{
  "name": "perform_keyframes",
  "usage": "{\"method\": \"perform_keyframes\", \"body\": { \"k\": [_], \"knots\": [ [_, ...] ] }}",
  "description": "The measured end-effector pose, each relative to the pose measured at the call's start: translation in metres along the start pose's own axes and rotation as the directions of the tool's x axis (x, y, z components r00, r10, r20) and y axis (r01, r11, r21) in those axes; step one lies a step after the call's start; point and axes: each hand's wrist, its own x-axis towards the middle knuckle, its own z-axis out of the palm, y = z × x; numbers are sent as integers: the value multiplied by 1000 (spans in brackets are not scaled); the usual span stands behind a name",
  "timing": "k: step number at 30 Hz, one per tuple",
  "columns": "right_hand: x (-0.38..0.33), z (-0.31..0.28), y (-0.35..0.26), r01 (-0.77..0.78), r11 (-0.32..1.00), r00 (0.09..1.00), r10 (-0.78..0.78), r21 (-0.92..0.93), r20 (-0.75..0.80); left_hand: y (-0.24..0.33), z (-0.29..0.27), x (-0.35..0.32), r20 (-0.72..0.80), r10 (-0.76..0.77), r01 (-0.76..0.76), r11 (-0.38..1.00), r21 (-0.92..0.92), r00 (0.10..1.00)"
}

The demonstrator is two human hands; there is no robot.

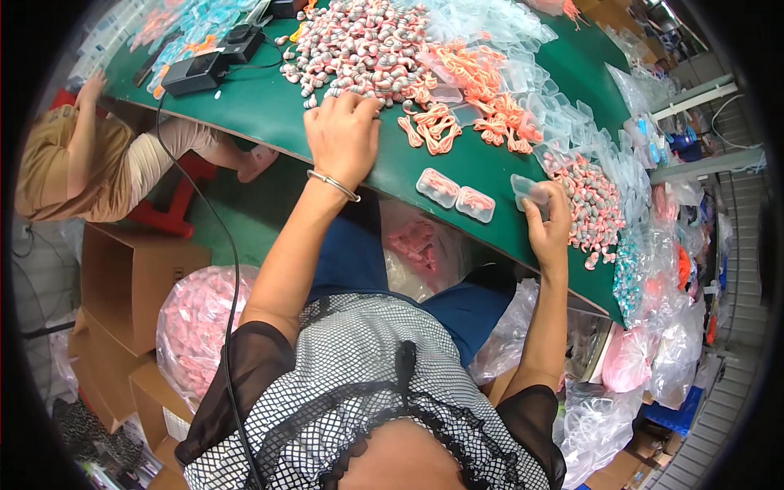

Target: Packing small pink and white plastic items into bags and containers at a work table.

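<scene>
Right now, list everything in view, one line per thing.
Green work table: one, curved edge, across the upper picture.
Pink-and-grey earplugs: a large heap, table top centre; a smaller heap at right.
Orange cord bundles: many, mid-table.
Clear small plastic cases: a pile, upper right; two filled ones near the table edge.
Black devices: two, with cables, upper left.
Brown cardboard boxes: several, lower left.
Clear bag of pink pieces: one, lower left.
Co-worker: one, seated at left.
Left hand: on the large earplug heap, a metal bangle at the wrist.
Right hand: holds a clear case.
</scene>
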Motion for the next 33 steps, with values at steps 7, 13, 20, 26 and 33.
{"method": "perform_keyframes", "body": {
  "k": [7, 13, 20, 26, 33],
  "knots": [
    [-5, -8, 6, 115, 990, 980, -127, 80, 155, -3, 13, 9, 11, -8, 6, 980, 197, 1000],
    [-13, -8, 7, 83, 996, 970, -84, 13, 230, -1, 15, 4, -18, 45, -44, 996, 76, 999],
    [-15, -7, -1, 146, 984, 969, -121, -104, 214, 8, 12, 3, 119, 173, -107, 899, -425, 978],
    [-16, -19, -5, 86, 995, 995, -83, -51, 46, 5, 10, 16, 226, 240, -127, 897, -424, 944],
    [-27, -33, 7, -82, 994, 988, 90, 67, -123, 35, -2, 28, 204, 401, -221, 785, -579, 893]
  ]
}}
